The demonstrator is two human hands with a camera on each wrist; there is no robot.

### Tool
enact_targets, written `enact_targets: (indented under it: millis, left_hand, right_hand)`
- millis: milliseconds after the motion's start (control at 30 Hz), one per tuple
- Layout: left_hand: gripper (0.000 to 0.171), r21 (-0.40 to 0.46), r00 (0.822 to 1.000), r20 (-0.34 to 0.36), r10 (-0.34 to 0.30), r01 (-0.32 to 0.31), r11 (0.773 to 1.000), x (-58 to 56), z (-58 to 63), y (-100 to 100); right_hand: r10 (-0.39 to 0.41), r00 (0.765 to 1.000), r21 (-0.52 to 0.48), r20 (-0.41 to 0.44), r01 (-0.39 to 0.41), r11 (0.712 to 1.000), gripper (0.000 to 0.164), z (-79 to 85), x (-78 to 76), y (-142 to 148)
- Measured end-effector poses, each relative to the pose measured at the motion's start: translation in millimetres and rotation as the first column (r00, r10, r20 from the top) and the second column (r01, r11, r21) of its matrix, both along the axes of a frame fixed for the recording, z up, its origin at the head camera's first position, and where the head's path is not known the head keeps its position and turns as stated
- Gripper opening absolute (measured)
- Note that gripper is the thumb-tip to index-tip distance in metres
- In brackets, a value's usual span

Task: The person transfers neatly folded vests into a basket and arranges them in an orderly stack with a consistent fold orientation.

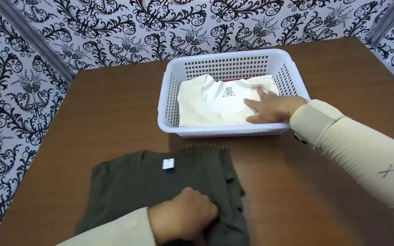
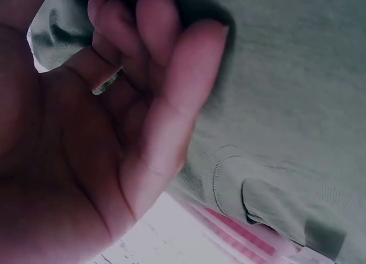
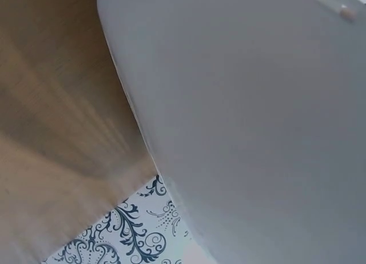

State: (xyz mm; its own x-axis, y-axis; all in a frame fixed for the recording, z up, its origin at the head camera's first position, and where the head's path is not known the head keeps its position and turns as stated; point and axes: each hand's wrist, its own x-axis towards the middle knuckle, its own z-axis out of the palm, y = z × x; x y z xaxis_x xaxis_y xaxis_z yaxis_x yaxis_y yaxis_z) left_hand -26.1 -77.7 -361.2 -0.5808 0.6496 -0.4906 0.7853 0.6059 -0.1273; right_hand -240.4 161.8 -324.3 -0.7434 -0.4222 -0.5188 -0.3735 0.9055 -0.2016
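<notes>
A dark green T-shirt (image 1: 121, 191) with a white neck label (image 1: 168, 164) lies on the table, its right side layered. My left hand (image 1: 183, 215) is low over the shirt's front, fingers curled in and gripping its cloth. The left wrist view has these bent fingers (image 2: 183, 87) against the green fabric (image 2: 286, 104); the fingertips are partly hidden. Inside a white plastic basket (image 1: 229, 129) lies a folded cream shirt (image 1: 193, 106) with a printed neck mark. My right hand (image 1: 272, 106) rests on that shirt's right part, fingers spread. The basket's pale wall (image 3: 240, 132) fills most of the right wrist view.
The basket stands toward the back of the brown wooden table (image 1: 115, 102). A strip of red cloth (image 1: 236, 79) shows behind the cream shirt. Black-and-white patterned panels (image 1: 169, 24) close off the back and sides.
</notes>
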Motion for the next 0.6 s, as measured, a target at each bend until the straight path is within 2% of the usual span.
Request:
enact_targets:
  millis: [133, 233, 400, 600]
  left_hand:
    - [0.048, -0.006, 0.996, -0.047, -0.072, 0.072, 0.997, 0.1, -2.8, 26]
    - [0.049, -0.023, 0.991, -0.078, -0.105, 0.103, 0.994, 0.2, -4.3, 45]
    - [0.05, -0.07, 0.988, -0.104, -0.118, 0.112, 0.991, 1.2, -7.1, 74]
    - [0.043, -0.092, 0.987, -0.084, -0.136, 0.128, 0.987, 0.4, -7.2, 105]
  right_hand:
    - [-0.004, 1.0, -0.002, 0.001, 0.004, 1.0, 0.075, 0.3, 0.1, 0]
    - [-0.007, 1.0, -0.004, 0.002, 0.007, 1.0, 0.075, 1.0, 0.1, 0]
    - [-0.007, 1.0, -0.003, 0.007, 0.007, 1.0, 0.075, 0.6, 0.7, -2]
    - [-0.017, 1.0, -0.007, 0.016, 0.017, 1.0, 0.076, 1.7, 0.7, -1]
